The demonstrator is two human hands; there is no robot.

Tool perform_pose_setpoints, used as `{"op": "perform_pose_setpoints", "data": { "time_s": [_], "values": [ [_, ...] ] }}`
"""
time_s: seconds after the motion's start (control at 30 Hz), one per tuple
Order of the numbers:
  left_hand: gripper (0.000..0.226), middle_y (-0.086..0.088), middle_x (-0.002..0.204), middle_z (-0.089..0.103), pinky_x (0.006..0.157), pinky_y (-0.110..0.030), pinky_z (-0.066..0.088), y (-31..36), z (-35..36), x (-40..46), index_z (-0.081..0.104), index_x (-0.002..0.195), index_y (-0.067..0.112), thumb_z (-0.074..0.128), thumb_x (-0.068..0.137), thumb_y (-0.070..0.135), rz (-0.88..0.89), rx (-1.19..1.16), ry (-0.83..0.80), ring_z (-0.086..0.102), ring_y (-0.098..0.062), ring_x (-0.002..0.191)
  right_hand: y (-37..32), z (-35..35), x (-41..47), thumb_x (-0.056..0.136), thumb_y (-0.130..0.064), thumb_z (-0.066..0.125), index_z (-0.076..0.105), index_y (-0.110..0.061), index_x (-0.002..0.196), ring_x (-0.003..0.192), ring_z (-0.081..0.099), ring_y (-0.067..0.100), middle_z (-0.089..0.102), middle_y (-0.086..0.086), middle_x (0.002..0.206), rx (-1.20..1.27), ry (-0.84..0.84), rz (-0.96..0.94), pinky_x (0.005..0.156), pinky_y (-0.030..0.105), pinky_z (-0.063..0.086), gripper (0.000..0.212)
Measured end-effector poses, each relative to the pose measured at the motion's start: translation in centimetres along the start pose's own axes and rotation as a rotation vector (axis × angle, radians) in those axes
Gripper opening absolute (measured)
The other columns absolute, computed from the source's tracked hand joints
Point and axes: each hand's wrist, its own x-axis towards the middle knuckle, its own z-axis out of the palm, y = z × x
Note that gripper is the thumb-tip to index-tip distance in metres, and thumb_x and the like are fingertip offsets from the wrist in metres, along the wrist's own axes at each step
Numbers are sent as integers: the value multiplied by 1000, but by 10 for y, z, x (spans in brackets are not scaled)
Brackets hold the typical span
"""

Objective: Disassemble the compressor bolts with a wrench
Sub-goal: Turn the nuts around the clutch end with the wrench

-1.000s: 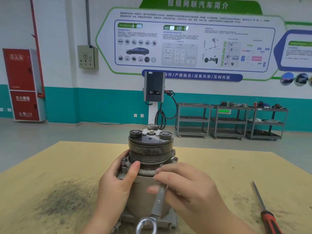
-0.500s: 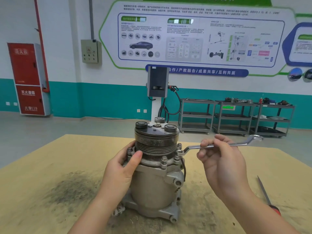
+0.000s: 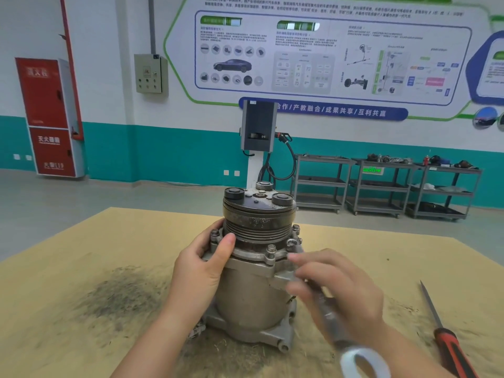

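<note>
The right hand [image 3: 338, 293] grips the long silver metal wrench [image 3: 331, 317], slanting up-left to a bolt [image 3: 291, 242]; the left hand [image 3: 203, 271] holds the grey metal compressor [image 3: 253, 293].

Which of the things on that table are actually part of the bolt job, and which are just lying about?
In use:
compressor, steadied by the left hand
wrench, gripped by the right hand
flange bolts

Lying about:
red-handled screwdriver on the table
carts by the wall
</note>
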Motion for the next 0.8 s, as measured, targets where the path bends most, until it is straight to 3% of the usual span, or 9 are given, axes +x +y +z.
{"op": "perform_pose_setpoints", "data": {
  "time_s": [0.13, 0.2, 0.27, 0.37, 0.43, 0.57, 0.67, 0.8],
  "values": [
    [61, 16, 114, 71, 84, -10, 48, 0, 0, 0, 66, 123, 30, 62, 72, 62, 16, 15, 11, 64, -1, 110, -19, 13, 7, 88, -34, 67, 67, -10, 83, 82, 63, 12, 69, 2, 90, -166, -137, 2, 69, 23, 52, 24],
    [61, 17, 115, 71, 85, -10, 48, 0, 1, -1, 66, 123, 30, 62, 72, 63, 19, 24, 15, 64, 0, 110, -24, 11, 10, 88, -31, 68, 70, -6, 80, 82, 63, 14, 70, 3, 90, -162, -133, 13, 70, 25, 53, 26],
    [59, 20, 115, 70, 86, -9, 48, 2, 1, -1, 66, 122, 31, 63, 73, 63, 16, 36, 26, 62, 3, 111, -24, 5, 15, 91, -24, 63, 68, -7, 90, 80, 66, 15, 69, 2, 91, -76, -71, 48, 70, 26, 54, 18],
    [51, 24, 116, 69, 85, -5, 46, 4, 2, -1, 64, 124, 33, 67, 81, 61, -1, 49, 24, 60, 6, 112, -22, -2, 25, 97, -20, 50, 51, -22, 100, 68, 67, 10, 67, -1, 86, 142, 152, 285, 64, 20, 53, 4],
    [52, 24, 116, 69, 84, -4, 46, 4, 2, -2, 64, 125, 33, 63, 79, 57, 1, 49, 29, 60, 6, 112, -20, -4, 28, 98, -16, 45, 45, -24, 100, 62, 66, 16, 69, 4, 79, 305, 280, 517, 62, 23, 54, 8],
    [49, 23, 115, 69, 82, -4, 45, 4, 4, -3, 65, 123, 33, 61, 80, 56, 2, 53, 40, 61, 7, 111, -12, -8, 29, 103, -5, 37, 43, -17, 100, 57, 61, 23, 69, 10, 75, 463, 378, 754, 62, 27, 53, 14],
    [46, 23, 114, 69, 82, -4, 45, 4, 4, -3, 65, 121, 34, 59, 80, 53, -1, 59, 48, 61, 6, 110, -7, -11, 31, 103, -1, 33, 42, -14, 97, 52, 58, 22, 67, 9, 68, 586, 439, 842, 56, 26, 52, 17],
    [43, 25, 113, 69, 80, -3, 44, 7, 6, -5, 65, 120, 36, 60, 81, 54, -9, 57, 53, 61, 8, 109, 11, -15, 33, 101, -2, 34, 44, -8, 89, 45, 54, 18, 64, 10, 62, 850, 568, 1140, 47, 25, 49, 17]
  ]
}}
